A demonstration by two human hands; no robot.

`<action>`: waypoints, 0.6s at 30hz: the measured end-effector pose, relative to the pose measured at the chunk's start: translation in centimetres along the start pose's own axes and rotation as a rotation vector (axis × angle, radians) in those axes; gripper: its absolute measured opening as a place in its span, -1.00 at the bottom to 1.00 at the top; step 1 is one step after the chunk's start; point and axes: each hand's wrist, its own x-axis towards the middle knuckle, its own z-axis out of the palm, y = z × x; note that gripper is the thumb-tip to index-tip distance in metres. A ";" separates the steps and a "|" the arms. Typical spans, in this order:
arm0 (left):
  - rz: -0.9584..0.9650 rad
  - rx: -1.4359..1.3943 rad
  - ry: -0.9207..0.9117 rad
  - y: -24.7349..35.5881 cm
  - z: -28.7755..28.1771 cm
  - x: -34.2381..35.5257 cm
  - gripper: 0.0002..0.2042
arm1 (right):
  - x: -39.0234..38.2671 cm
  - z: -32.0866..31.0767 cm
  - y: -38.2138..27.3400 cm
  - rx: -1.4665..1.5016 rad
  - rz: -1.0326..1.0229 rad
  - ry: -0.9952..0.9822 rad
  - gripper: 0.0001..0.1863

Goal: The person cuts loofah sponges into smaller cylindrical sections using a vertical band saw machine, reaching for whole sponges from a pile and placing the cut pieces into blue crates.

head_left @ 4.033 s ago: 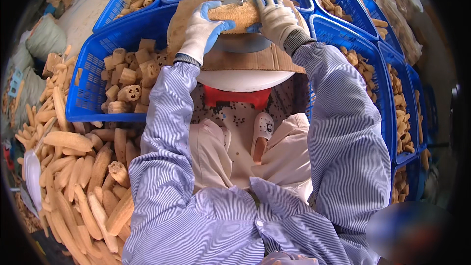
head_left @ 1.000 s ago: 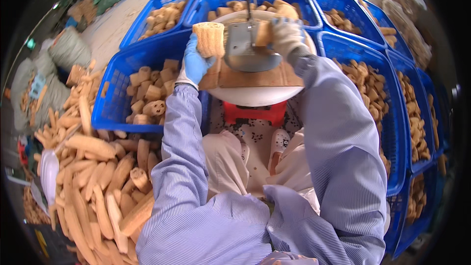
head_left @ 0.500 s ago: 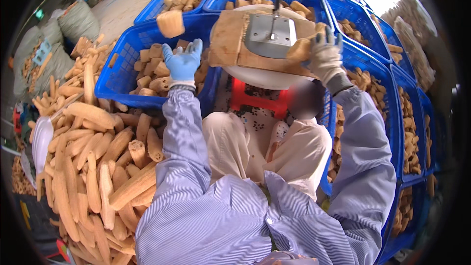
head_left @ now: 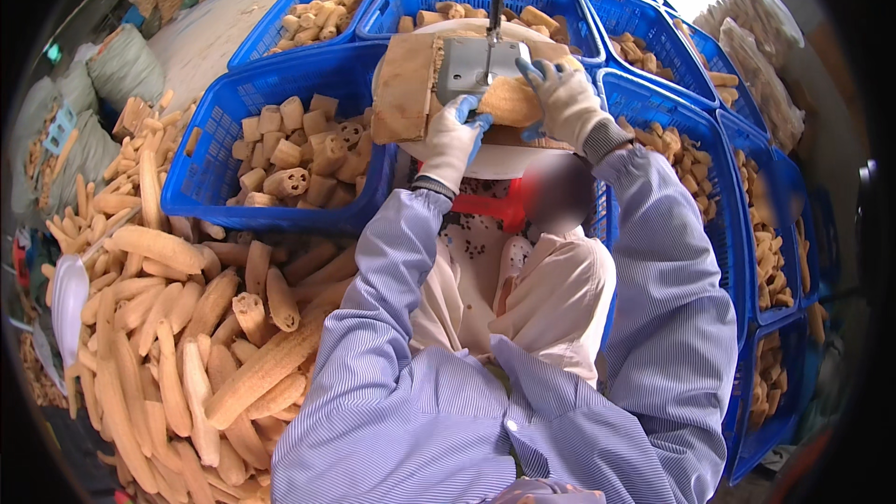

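Observation:
A tan loofah piece lies on the wooden work board, close to a thin upright blade that passes through a grey metal plate. My left hand, in a white glove with blue fingers, has its fingertips closed at the loofah's left end, beside the plate. At the loofah's right end is my gloved right hand, thumb and fingers around it. A bit more loofah shows by the right fingertips. Left of the board, a blue crate contains several short cut loofah pieces.
Whole loofahs are heaped at my left, up to my sleeve. More blue crates of loofah pieces line the back and right. A red plastic stool stands under the board. Full sacks sit far left.
My left hand, open over the left crate with a cut piece in the air beyond it, has moved right to the loofah. My right hand has brought the loofah left toward the blade.

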 end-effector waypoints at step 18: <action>-0.061 0.161 -0.011 0.2 -0.8 5.1 -0.68 | 5.1 0.3 -0.3 0.082 0.144 -0.028 -0.06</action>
